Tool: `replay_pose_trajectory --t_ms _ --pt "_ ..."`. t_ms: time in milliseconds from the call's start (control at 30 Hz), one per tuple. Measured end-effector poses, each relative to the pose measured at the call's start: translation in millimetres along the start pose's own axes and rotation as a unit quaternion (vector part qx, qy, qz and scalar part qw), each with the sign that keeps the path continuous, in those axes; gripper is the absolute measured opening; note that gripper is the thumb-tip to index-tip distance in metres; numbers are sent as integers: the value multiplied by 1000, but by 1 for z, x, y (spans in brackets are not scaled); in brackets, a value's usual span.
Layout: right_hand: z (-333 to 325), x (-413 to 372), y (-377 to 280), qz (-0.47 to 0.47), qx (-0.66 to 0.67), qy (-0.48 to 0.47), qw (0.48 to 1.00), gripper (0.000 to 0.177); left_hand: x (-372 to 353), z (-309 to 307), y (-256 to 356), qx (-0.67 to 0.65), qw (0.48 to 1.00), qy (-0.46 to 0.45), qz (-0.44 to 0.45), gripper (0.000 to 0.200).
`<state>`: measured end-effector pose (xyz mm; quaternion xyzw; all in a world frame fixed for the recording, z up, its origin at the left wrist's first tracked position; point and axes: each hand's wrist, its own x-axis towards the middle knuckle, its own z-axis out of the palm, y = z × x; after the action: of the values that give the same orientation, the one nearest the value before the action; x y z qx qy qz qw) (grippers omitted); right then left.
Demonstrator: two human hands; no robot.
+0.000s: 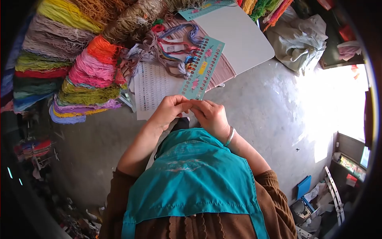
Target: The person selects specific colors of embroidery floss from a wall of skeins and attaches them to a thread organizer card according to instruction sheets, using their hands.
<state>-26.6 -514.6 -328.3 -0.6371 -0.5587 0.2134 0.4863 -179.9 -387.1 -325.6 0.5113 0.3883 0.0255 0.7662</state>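
My left hand (pixel 169 110) and my right hand (pixel 211 115) meet in front of me, fingers pinched together at the near end of a long teal card (pixel 203 65) punched with rows of holes. Both hands grip that end of the card. Loose strands of embroidery thread (pixel 175 44) in purple, red and grey hang through its far holes. Under the card lies a printed white chart sheet (pixel 153 85). A silver bangle (pixel 230 136) circles my right wrist. A teal cloth (pixel 191 175) covers my lap.
Heaps of coloured yarn skeins (pixel 85 67) fill the left side. A white board (pixel 238 36) lies behind the card, with a second teal card (pixel 205 8) at its far edge. Crumpled cloth (pixel 298 40) sits at the right; blue items and clutter (pixel 304 187) lie on the concrete floor.
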Motion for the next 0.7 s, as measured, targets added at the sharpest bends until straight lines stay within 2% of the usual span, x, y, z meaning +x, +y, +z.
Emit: replay_pose_trajectory --t_ms 100,167,300,367,400,467,567,700 --pt "7 8 -2 -11 -32 -7 999 23 2 -14 -9 -62 998 2 -31 16" --pt "14 15 -1 -12 -43 -13 999 23 7 -23 -14 -169 984 -33 -32 18" --pt "30 28 9 -5 -11 45 999 16 15 -31 -7 -171 985 -18 -25 19" --pt "41 33 25 59 18 91 994 10 23 -30 -1 21 995 77 59 20" --pt "40 40 27 110 42 103 988 8 24 -26 3 116 977 128 128 22" --pt "40 49 33 181 60 120 974 6 31 -30 0 129 977 121 116 23" --pt "47 49 45 192 4 88 977 8 38 -32 1 135 980 110 100 24" --pt "49 49 44 168 -42 117 978 10 51 -32 5 117 989 66 56 20"
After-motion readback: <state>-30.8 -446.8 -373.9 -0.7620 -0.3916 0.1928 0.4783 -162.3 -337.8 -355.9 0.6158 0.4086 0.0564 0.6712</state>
